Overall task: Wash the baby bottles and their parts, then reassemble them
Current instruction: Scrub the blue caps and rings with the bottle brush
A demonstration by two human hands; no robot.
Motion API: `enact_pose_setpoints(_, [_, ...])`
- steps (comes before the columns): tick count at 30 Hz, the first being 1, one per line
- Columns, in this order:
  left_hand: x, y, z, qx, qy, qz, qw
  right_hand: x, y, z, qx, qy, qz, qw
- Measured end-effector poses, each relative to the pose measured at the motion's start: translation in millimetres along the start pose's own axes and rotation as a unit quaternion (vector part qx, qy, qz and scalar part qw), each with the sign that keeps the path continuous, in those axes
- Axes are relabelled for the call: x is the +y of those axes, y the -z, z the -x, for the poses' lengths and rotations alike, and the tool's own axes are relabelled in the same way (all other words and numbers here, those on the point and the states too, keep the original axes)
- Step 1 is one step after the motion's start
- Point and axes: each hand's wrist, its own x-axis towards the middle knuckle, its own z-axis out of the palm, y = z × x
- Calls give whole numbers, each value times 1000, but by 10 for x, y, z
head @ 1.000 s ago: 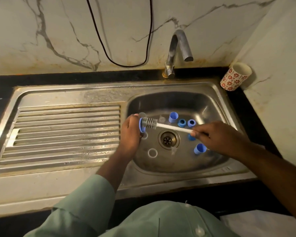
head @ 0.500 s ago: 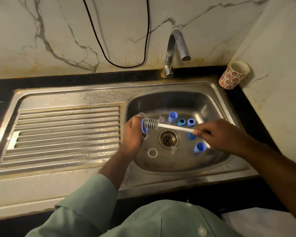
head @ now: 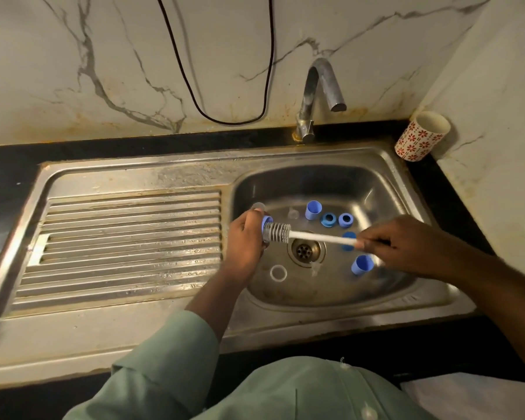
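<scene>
My left hand [head: 244,242] grips a small blue bottle part [head: 266,221] over the left side of the sink basin [head: 385,286]. My right hand [head: 406,244] pinches the white handle of a bottle brush [head: 315,237], whose bristle head lies against the blue part. On the basin floor lie a blue cap [head: 312,210], two blue rings [head: 328,219] [head: 345,220], another blue cap [head: 362,264], a blue piece [head: 349,236] partly behind the handle, a white ring [head: 278,273] and a clear nipple [head: 293,213].
The drain [head: 304,249] sits mid-basin. A ribbed draining board [head: 125,244] extends left. The tap [head: 319,95] stands at the back with no water running. A red-patterned cup [head: 422,136] sits in the back right corner. A black cable [head: 225,119] hangs on the marble wall.
The brush head has shifted slightly against the blue part in my left hand. Both hands stay in nearly the same place over the basin.
</scene>
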Motion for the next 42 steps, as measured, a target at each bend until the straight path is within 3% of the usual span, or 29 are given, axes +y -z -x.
enact_pose_setpoints(2, [14,23,-20,-18,-10,-8,1000,0,-48,-35,32,-13,-15,999])
enact_pose_setpoints(7, [-43,8,-9,4,5,-30,1000,-32,-91,59,-20,-1,37,999])
enact_pose_setpoints(10, [-36,7,-12,-5,3,-24,1000,-7,-89,16,24,-29,-15,999])
enact_pose_setpoints(14, [-9,-11,-15,8,20,-13,1000,-22,-136,69,-18,-11,32,999])
enact_pose_setpoints(18, [-9,-7,-14,-5,15,-7,1000,-6,-111,37,28,-30,-2,999])
enact_pose_setpoints(22, [-1,-36,-16,6,23,-19,1000,-40,-138,98,-17,-15,41,999])
enact_pose_setpoints(26, [-30,-33,-15,5,19,-2,1000,-10,-82,54,22,-34,-21,999])
enact_pose_setpoints(30, [-14,-25,-26,-3,25,-25,999,-46,-181,141,-20,-16,14,1000])
enact_pose_setpoints(35, [-31,-39,-61,-2,16,-40,999,-36,-166,69,29,-53,-31,998])
enact_pose_setpoints(39, [-64,-118,-7,-16,0,-42,999,-28,-28,96,-28,-70,29,997])
enact_pose_setpoints(42, [-91,-171,-1,-33,5,-65,997,-68,111,18,24,-35,85,995])
